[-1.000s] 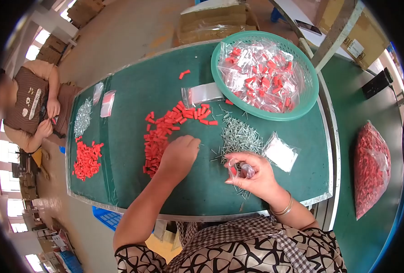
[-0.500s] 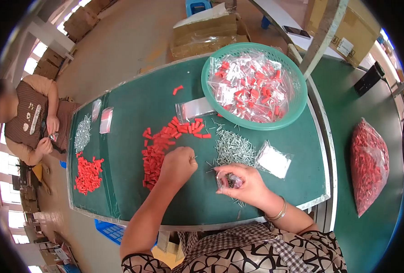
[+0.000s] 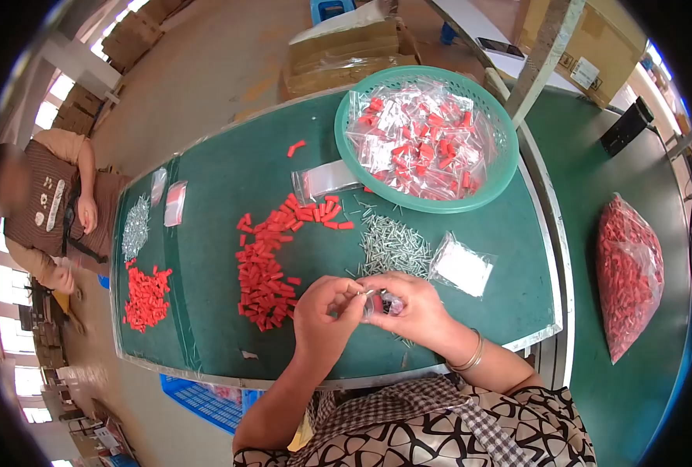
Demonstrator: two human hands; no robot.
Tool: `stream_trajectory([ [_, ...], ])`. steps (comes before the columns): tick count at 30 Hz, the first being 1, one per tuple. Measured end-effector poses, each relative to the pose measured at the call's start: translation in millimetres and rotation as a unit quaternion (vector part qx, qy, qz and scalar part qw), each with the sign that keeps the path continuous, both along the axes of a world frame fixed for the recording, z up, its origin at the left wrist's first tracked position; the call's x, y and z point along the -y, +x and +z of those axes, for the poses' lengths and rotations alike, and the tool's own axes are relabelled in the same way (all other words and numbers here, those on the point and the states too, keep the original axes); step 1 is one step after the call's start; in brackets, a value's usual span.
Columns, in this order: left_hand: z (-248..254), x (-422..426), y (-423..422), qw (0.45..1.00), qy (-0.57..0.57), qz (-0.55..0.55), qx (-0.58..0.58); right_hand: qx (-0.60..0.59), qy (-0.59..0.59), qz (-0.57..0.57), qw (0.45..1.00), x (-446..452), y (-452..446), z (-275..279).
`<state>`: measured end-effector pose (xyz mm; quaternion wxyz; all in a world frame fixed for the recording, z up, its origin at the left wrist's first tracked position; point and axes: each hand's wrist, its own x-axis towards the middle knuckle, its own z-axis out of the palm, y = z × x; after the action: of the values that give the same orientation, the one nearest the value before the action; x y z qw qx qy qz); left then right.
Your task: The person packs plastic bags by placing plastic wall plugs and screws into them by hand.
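Observation:
My right hand (image 3: 417, 313) is closed round a small clear plastic bag (image 3: 375, 305), with something dark and purplish showing near its palm. My left hand (image 3: 324, 315) meets it with thumb and fingers pinched at the bag's edge; whether screws are also between those fingers is hidden. Just beyond the hands lies a pile of small silver screws (image 3: 396, 247). A heap of red plastic wall plugs (image 3: 264, 272) spreads to the left of my left hand. Flat clear bags (image 3: 463, 265) lie right of the screws.
A green basket (image 3: 426, 208) full of packed bags stands at the table's far right, beside more flat bags (image 3: 326, 179). Across the table's left end sits another person (image 3: 54, 202), near red plugs (image 3: 147, 298) and screws (image 3: 136, 227). A big sack of red plugs (image 3: 628, 276) lies on the right-hand table.
My left hand has moved right from beside the red plugs, its fist loosening into a pinch at the bag. My right hand has shifted slightly left. The other person's hands have moved apart.

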<state>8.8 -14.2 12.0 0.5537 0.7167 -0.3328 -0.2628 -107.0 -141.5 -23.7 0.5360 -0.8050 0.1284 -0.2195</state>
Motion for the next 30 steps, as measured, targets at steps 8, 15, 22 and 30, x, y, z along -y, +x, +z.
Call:
stream_trajectory([
  [8,4.5,-3.1,-2.8,0.999,-0.006,0.028,0.038,-0.006,0.012,-0.006,1.0,-0.1,-1.9,6.1],
  [15,22.1,-4.0,-3.5,0.98,0.015,-0.019,0.199,-0.014,-0.001,0.001,1.0,0.4,-2.1,9.4],
  [22,14.1,-6.4,-1.3,0.98,-0.043,-0.016,0.194,0.016,-0.013,-0.005,1.0,-0.7,-0.4,5.6],
  [30,9.8,-10.9,14.0,0.979,-0.03,0.059,0.194,0.042,0.006,-0.008,0.999,-0.1,-4.0,6.2],
])
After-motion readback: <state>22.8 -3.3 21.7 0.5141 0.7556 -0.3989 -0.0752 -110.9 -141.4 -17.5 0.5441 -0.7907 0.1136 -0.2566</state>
